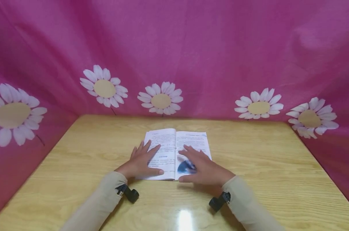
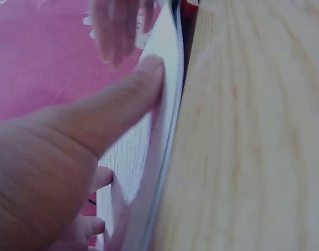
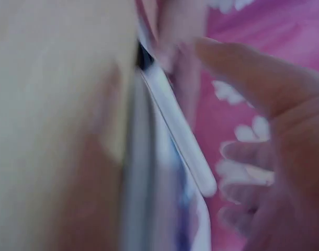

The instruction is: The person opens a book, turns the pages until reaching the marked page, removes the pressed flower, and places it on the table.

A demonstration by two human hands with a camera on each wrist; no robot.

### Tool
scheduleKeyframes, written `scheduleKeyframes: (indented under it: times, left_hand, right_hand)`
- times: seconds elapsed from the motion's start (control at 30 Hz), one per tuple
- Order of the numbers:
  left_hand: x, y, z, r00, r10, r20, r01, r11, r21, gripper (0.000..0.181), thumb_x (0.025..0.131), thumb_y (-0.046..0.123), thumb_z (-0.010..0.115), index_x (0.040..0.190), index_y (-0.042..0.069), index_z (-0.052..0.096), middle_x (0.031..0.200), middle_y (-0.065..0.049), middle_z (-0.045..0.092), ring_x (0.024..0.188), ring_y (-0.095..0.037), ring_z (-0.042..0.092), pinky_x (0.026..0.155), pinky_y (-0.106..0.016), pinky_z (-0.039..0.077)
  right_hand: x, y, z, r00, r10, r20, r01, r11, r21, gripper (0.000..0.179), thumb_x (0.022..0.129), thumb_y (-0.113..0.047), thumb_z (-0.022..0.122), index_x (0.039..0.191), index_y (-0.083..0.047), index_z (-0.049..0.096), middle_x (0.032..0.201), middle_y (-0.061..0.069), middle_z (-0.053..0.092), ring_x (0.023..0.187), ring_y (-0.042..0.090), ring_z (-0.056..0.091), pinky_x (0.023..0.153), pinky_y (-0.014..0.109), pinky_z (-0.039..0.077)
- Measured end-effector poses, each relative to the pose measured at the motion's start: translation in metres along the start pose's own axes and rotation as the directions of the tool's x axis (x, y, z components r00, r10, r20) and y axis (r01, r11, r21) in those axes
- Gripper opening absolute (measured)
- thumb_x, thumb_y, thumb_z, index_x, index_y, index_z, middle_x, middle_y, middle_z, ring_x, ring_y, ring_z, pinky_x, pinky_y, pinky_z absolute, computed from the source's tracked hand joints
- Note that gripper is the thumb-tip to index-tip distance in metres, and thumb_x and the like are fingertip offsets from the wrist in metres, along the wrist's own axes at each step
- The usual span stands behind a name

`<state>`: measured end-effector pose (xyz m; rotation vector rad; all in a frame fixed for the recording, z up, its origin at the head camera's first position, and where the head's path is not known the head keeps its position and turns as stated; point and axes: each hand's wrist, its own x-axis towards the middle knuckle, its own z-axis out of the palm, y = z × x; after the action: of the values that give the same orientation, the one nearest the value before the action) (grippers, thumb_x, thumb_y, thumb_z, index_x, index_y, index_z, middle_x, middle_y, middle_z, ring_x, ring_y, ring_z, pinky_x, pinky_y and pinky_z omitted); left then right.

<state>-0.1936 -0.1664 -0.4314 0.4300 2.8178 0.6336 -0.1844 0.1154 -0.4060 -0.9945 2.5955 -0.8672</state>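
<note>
An open book (image 1: 164, 139) with printed text lies flat on the table, its spine pointing away from me. A blue picture (image 1: 184, 166) shows on the right page, partly covered. My left hand (image 1: 138, 162) lies spread over the left page; in the left wrist view its thumb (image 2: 123, 99) rests on the page near the book's near edge. Over the right page is my right hand (image 1: 204, 168), fingers apart. Its thumb (image 3: 248, 68) stands off the page in the right wrist view. A blurred white bar with a rounded end (image 3: 180, 133) slants beside the pages there.
The light wooden table (image 1: 264, 154) extends on all sides of the book. A pink curtain with white flowers (image 1: 209, 57) hangs behind and at both sides. Small black cameras (image 1: 131, 194) are strapped at both wrists.
</note>
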Motion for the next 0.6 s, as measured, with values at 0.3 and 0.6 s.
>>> scheduleKeyframes:
  times: [0.3,0.6]
  left_hand:
    - [0.003,-0.002,0.008,0.999,0.028,-0.025,-0.028,0.999,0.02,0.104,0.072,0.072,0.066,0.155,0.03,0.019,0.162,-0.009,-0.001,0.146,-0.033,-0.013,0.114,-0.054,-0.009]
    - [0.004,-0.004,0.009,0.999,0.019,-0.039,-0.019,1.0,0.007,0.106,0.07,0.073,0.067,0.155,0.03,0.02,0.162,-0.009,0.0,0.146,-0.034,-0.013,0.114,-0.056,-0.009]
  right_hand:
    - [-0.016,0.018,-0.027,0.959,0.282,0.035,-0.276,0.954,-0.119,0.122,0.061,-0.057,0.084,0.156,-0.021,0.016,0.162,0.011,0.006,0.147,0.035,-0.002,0.113,0.061,-0.003]
    - [-0.014,0.02,-0.03,0.936,0.337,0.101,-0.319,0.934,-0.16,0.121,0.064,-0.055,0.084,0.157,-0.024,0.012,0.162,0.001,0.01,0.147,0.034,0.001,0.112,0.063,-0.004]
